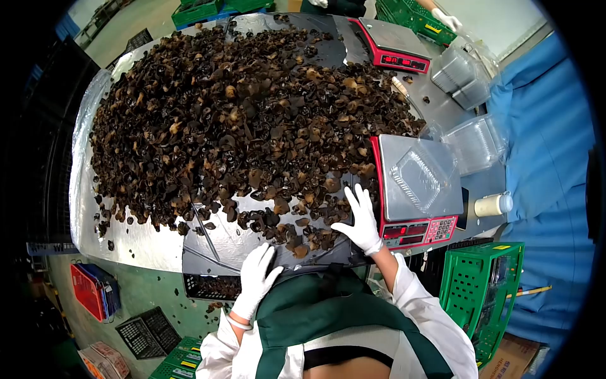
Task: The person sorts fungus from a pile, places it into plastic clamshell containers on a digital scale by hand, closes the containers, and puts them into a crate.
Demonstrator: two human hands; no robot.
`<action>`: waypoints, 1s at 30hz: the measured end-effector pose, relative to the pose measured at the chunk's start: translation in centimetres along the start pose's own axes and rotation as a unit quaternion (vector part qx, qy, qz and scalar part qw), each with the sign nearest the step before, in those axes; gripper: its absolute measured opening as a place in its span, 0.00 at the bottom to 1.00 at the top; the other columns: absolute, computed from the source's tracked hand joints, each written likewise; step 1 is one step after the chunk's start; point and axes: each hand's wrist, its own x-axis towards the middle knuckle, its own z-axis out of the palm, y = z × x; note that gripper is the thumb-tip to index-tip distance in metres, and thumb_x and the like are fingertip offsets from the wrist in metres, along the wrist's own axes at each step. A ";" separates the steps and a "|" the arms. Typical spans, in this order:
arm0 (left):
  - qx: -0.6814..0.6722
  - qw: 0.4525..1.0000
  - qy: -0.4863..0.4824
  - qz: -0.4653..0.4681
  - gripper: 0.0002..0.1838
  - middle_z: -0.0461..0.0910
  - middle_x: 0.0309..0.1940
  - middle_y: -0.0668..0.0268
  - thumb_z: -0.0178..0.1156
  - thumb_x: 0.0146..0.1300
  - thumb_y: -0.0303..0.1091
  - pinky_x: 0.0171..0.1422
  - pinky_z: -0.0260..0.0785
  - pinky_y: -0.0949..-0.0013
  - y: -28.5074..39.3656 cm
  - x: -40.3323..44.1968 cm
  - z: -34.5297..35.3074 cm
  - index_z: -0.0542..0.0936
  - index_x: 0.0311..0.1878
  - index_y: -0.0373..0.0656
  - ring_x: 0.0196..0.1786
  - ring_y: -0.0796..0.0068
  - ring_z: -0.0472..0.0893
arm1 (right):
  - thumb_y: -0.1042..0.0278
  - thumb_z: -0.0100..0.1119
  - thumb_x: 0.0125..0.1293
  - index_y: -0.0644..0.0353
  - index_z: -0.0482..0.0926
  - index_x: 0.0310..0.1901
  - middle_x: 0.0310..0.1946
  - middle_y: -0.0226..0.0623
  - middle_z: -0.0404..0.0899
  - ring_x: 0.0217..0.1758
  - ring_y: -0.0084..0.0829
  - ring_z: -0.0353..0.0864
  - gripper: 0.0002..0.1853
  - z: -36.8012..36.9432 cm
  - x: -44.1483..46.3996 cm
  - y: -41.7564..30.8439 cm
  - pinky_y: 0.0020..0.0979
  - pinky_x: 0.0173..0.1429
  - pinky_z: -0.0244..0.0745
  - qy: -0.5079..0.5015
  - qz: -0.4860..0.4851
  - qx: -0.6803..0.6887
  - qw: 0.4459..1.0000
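Observation:
Both hands wear white gloves. My left hand (pixel 257 278) is at the table's front edge, its fingers apart and nothing in it. My right hand (pixel 362 222) is spread with its fingertips beside the dark brown mushroom-like pieces (pixel 252 120), just left of the nearer red scale (pixel 420 183). Nothing shows in its grasp. The pieces lie in a broad heap over the metal table (pixel 158 246), with a few loose ones between my hands. An open clear plastic container (pixel 416 180) rests on the nearer scale's plate.
A second red scale (pixel 394 44) stands at the back right. Stacked clear containers (pixel 461 76) and a white-lidded bottle (pixel 492 204) are along the right side. Green crates (pixel 480 297) stand at the lower right. Another person's gloved hand (pixel 447 20) shows at the top right.

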 end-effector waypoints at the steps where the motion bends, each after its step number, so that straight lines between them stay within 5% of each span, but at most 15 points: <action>1: -0.025 1.000 -0.012 0.014 0.31 0.74 0.59 0.52 0.69 0.53 0.42 0.64 0.66 0.56 0.4 0.7 0.3 0.74 0.60 0.40 0.60 0.51 0.74 | 0.47 0.74 0.47 0.51 0.60 0.71 0.72 0.52 0.54 0.74 0.60 0.51 0.50 0.7 0.4 0.3 0.50 0.74 0.50 -0.009 -0.010 -0.028 1.000; 7: -0.060 0.991 -0.087 0.084 0.39 0.69 0.64 0.51 0.70 0.52 0.45 0.66 0.64 0.55 2.0 4.3 2.5 0.68 0.66 0.38 0.65 0.49 0.70 | 0.40 0.69 0.47 0.49 0.70 0.66 0.64 0.47 0.67 0.69 0.58 0.60 0.43 1.8 -2.5 -0.6 0.54 0.71 0.55 -0.076 -0.149 -0.046 0.985; 15: -0.005 0.990 -0.067 0.122 0.30 0.73 0.59 0.58 0.65 0.53 0.36 0.60 0.67 0.59 0.0 3.6 4.2 0.73 0.61 0.44 0.61 0.55 0.72 | 0.32 0.68 0.40 0.42 0.57 0.73 0.73 0.50 0.51 0.73 0.62 0.51 0.57 2.5 -1.6 -2.4 0.58 0.73 0.48 -0.122 -0.144 -0.081 0.979; 20: -0.025 0.993 -0.061 0.102 0.25 0.76 0.53 0.58 0.65 0.50 0.30 0.59 0.69 0.56 0.6 3.8 3.6 0.78 0.56 0.45 0.57 0.53 0.74 | 0.40 0.72 0.41 0.42 0.57 0.73 0.71 0.48 0.55 0.71 0.57 0.56 0.55 2.9 -2.0 -1.4 0.51 0.71 0.57 -0.117 -0.125 -0.053 0.984; 27: -0.113 0.993 -0.011 0.036 0.17 0.78 0.49 0.58 0.63 0.53 0.25 0.59 0.71 0.60 1.7 3.9 3.9 0.81 0.48 0.42 0.55 0.56 0.76 | 0.68 0.63 0.46 0.50 0.72 0.62 0.57 0.45 0.71 0.58 0.46 0.70 0.35 2.6 -2.1 -0.7 0.39 0.60 0.72 -0.067 -0.118 -0.030 0.990; 29: -0.214 0.975 0.052 -0.033 0.13 0.79 0.47 0.58 0.62 0.57 0.25 0.58 0.70 0.64 2.2 4.3 4.4 0.81 0.47 0.41 0.53 0.60 0.78 | 0.70 0.63 0.50 0.52 0.74 0.57 0.52 0.43 0.75 0.54 0.41 0.74 0.28 2.9 -1.2 -0.6 0.35 0.59 0.73 -0.065 -0.084 -0.016 0.994; 30: -0.275 0.954 0.041 -0.113 0.10 0.80 0.46 0.60 0.59 0.60 0.24 0.58 0.69 0.67 2.6 4.7 4.4 0.81 0.46 0.39 0.52 0.64 0.78 | 0.71 0.63 0.53 0.54 0.74 0.56 0.49 0.40 0.77 0.53 0.38 0.76 0.25 3.1 -0.7 0.2 0.33 0.58 0.73 -0.078 -0.039 0.108 0.990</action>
